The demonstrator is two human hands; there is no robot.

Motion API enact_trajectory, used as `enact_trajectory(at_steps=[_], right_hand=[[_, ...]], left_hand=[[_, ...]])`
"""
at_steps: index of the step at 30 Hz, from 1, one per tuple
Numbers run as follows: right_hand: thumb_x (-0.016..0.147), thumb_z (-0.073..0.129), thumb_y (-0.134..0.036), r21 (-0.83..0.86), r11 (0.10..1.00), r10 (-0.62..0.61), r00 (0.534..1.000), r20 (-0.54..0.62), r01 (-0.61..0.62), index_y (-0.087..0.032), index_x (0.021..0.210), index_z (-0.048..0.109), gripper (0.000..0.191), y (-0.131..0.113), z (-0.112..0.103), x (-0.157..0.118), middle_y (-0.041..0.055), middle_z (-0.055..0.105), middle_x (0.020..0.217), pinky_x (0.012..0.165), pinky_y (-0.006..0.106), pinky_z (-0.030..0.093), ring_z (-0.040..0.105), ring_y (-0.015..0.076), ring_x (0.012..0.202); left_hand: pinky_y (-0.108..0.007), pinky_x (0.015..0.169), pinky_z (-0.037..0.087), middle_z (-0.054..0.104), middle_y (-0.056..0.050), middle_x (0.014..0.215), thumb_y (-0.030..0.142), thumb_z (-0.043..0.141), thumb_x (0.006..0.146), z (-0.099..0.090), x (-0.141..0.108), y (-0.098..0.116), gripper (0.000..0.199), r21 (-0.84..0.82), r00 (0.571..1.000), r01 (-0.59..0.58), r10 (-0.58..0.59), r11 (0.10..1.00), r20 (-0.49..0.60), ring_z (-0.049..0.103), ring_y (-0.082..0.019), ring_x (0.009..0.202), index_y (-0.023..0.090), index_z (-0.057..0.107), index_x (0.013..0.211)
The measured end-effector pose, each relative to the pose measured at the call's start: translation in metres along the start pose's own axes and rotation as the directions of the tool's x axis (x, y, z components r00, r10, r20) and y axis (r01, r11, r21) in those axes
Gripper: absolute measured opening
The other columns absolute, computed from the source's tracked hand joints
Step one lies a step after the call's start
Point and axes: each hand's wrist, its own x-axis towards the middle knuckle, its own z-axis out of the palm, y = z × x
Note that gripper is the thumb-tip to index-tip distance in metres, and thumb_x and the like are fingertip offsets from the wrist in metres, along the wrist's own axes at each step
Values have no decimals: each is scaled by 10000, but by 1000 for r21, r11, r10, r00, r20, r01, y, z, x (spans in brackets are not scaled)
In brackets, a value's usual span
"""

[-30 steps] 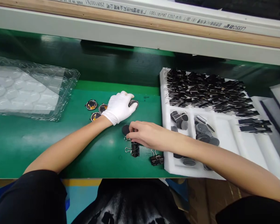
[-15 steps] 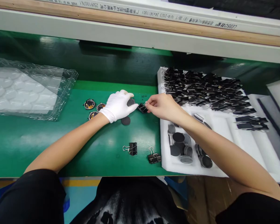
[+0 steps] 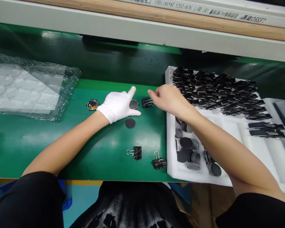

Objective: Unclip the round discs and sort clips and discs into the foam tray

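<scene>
At the far left, on the green work surface (image 3: 95, 145), lies a clear moulded plastic tray (image 3: 70, 87) with a pale sheet (image 3: 21, 90) in it. To its right is a round metal-rimmed part with an orange and dark inside (image 3: 93, 104), just beside the cuff of the white-gloved left hand (image 3: 117, 103). The left forearm slants up from a black sleeve (image 3: 30, 199) at lower left, the hand laid low with its back upward, thumb and forefinger spread wide apart around a round grey-faced disc with a pale rim (image 3: 134, 104); whether the glove grips it I cannot tell. Nearer the person, below the gloved thumb, a thin flat black disc (image 3: 130, 123) lies apart, and further down sits a black binder clip with silver wire handles (image 3: 137, 153). A similar clip (image 3: 146, 102) stands right of the grey-faced disc, its handles reaching to the bare right hand (image 3: 167, 96), whose fingers are curled and thumb stretched leftward; whether they pinch the handles I cannot tell. The right forearm crosses a white foam tray (image 3: 169, 142) holding rows of black clips (image 3: 211, 90) and loose round discs (image 3: 186, 143)
</scene>
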Motion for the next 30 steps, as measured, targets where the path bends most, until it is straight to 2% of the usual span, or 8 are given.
enact_trajectory(at_steps=[1, 3, 5, 7, 11, 15, 23, 30], right_hand=[[1071, 463, -596, -20, 1000, -5, 996, -93, 3, -189, 909, 722, 509, -1, 2, 2, 155, 706, 743, 880, 554, 581, 742, 376, 852], [1100, 353, -604, -25, 1000, -24, 976, -218, 19, -172, 1111, 689, 547, -2, 9, 11, 208, 715, 1017, 987, 599, 529, 697, 413, 1076], [1117, 263, -591, -10, 999, -51, 966, -252, 50, -189, 1249, 629, 560, -2, 20, 27, 215, 666, 1205, 1068, 609, 482, 625, 407, 1223], [1125, 202, -576, 23, 999, -38, 968, -247, 45, -221, 1317, 582, 554, 0, 35, 46, 200, 623, 1299, 1113, 616, 450, 574, 394, 1298], [1120, 188, -591, 70, 996, 76, 973, -220, -62, -251, 1376, 533, 548, 11, 67, 80, 191, 561, 1388, 1128, 697, 398, 517, 418, 1372], [1098, 223, -637, 74, 988, 149, 975, -164, -139, -233, 1414, 529, 598, 21, 85, 85, 220, 502, 1450, 1133, 772, 337, 410, 464, 1464], [1121, 78, -587, 96, 990, 124, 965, -229, -104, -254, 1482, 472, 629, 30, 85, 70, 212, 459, 1473, 1151, 753, 318, 354, 432, 1502], [1108, -9, -619, 59, 986, 165, 977, -139, -158, -267, 1484, 471, 704, 28, 80, 66, 185, 424, 1536, 1198, 735, 269, 329, 403, 1521]], left_hand=[[-371, 773, 441, 738, -130, 1124, 740, 677, 865, -2, 0, -4, 839, -10, 997, -61, 61, 998, 41, 721, -350, 989, 244, 543, 1528], [-358, 781, 433, 737, -93, 1135, 647, 651, 925, -4, 1, -9, 631, -31, 986, -137, 139, 990, 91, 717, -319, 1002, 321, 604, 1464], [-367, 794, 433, 720, -98, 1144, 615, 623, 948, -3, 3, -9, 491, -26, 990, -121, 122, 992, 65, 707, -315, 1021, 301, 705, 1316], [-389, 814, 437, 699, -130, 1146, 618, 613, 945, -1, 4, -3, 486, 1, 997, -74, 74, 997, 5, 692, -336, 1049, 235, 750, 1210], [-420, 839, 430, 684, -172, 1113, 579, 598, 957, 6, 6, 9, 499, 36, 998, -49, 51, 998, -48, 669, -370, 1080, 149, 761, 1150], [-421, 849, 420, 679, -184, 1135, 594, 601, 967, 11, 7, 11, 535, 13, 998, -41, 41, 999, -53, 671, -373, 1066, 126, 744, 1183], [-446, 952, 407, 635, -203, 1247, 619, 554, 1012, 12, 10, 16, 588, -34, 999, -28, 29, 999, 18, 622, -398, 1188, 131, 671, 1317], [-467, 992, 410, 620, -204, 1260, 623, 562, 1013, 16, 16, 21, 589, -67, 999, -51, 52, 996, 4, 614, -412, 1217, 124, 661, 1311]])
